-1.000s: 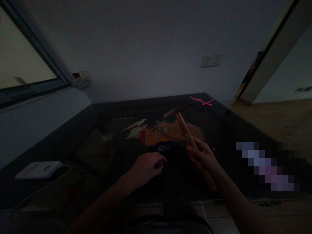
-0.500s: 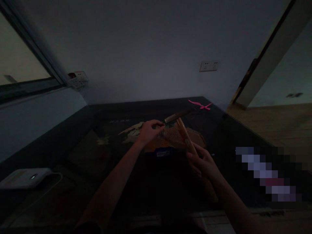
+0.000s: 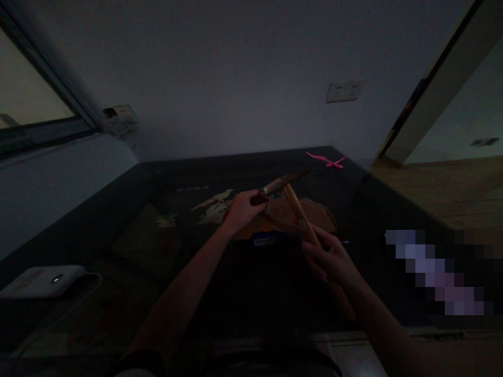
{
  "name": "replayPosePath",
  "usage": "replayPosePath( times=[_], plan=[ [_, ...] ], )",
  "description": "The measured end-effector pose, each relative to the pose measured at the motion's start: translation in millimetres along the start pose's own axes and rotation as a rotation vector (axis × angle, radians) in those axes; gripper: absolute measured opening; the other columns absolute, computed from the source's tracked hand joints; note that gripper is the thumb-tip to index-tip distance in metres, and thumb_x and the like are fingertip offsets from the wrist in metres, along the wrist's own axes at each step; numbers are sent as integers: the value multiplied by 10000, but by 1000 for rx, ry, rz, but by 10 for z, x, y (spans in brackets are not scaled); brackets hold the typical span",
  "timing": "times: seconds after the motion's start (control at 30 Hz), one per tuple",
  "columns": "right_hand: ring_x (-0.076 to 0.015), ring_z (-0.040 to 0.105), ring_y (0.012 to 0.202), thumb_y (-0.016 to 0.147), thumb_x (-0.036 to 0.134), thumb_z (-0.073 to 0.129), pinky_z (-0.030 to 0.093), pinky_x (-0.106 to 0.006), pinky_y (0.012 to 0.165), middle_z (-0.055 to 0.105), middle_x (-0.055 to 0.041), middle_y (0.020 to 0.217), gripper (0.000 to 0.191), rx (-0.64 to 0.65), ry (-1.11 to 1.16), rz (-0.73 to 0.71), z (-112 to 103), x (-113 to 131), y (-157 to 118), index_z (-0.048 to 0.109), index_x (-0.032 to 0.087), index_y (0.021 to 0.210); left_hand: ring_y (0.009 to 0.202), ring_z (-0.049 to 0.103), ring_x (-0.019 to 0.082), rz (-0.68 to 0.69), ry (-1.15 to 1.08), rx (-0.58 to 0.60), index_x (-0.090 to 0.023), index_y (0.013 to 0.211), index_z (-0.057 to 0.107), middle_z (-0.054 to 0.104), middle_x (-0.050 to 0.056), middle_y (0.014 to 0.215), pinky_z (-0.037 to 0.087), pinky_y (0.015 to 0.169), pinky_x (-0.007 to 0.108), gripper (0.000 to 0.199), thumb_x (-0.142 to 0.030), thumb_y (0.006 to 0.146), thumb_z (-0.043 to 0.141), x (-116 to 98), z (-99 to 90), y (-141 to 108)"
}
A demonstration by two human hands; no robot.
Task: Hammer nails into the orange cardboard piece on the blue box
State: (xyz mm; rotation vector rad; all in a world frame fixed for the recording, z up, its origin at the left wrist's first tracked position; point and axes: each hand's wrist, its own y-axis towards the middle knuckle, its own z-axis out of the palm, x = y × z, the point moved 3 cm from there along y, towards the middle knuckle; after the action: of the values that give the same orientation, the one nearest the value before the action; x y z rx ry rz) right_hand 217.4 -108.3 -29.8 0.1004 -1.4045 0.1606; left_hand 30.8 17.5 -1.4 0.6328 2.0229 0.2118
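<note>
My right hand (image 3: 329,256) grips a hammer by its wooden handle (image 3: 301,215). The hammer's head (image 3: 278,183) is raised just past the fingertips of my left hand (image 3: 244,210). That hand is pinched over the left part of a brown, speckled piece (image 3: 314,212) on the dark table. Whatever lies between its thumb and forefinger is too small and dim to make out. A blue patch with a pale label (image 3: 264,241) shows along the near edge of the brown piece.
A pink ribbon-like strip (image 3: 332,163) lies at the table's far right corner. At the left sits a white device (image 3: 43,281) with a cable. A blurred-out item (image 3: 432,272) is at the right. Wall sockets (image 3: 343,91) are beyond the dark tabletop (image 3: 137,193).
The view has tipped down slightly. My left thumb and forefinger have curled closer together, and the hammer's head sits a little nearer to them. My right hand keeps its grip.
</note>
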Motion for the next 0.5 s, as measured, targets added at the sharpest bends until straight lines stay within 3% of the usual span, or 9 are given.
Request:
replayPosePath(
  times=[0.33,0.5],
  plan=[
    [-33,285,283,777,376,632,272,-142,246,412,113,471,626,-12,-64,-20,-20,-10,13,415,147,1318,753,650,145,9,-22,24,-147,823,652,687,28,803,512,713,247,105,-147,725,616,51,25,-20],
    [-61,365,325,803,368,596,309,-159,280,433,87,486,550,-28,-286,-21,-31,222,-25,475,144,1291,752,648,147,38,-14,24,-152,811,656,684,25,793,505,724,254,104,-133,714,627,117,57,-20]
  ],
)
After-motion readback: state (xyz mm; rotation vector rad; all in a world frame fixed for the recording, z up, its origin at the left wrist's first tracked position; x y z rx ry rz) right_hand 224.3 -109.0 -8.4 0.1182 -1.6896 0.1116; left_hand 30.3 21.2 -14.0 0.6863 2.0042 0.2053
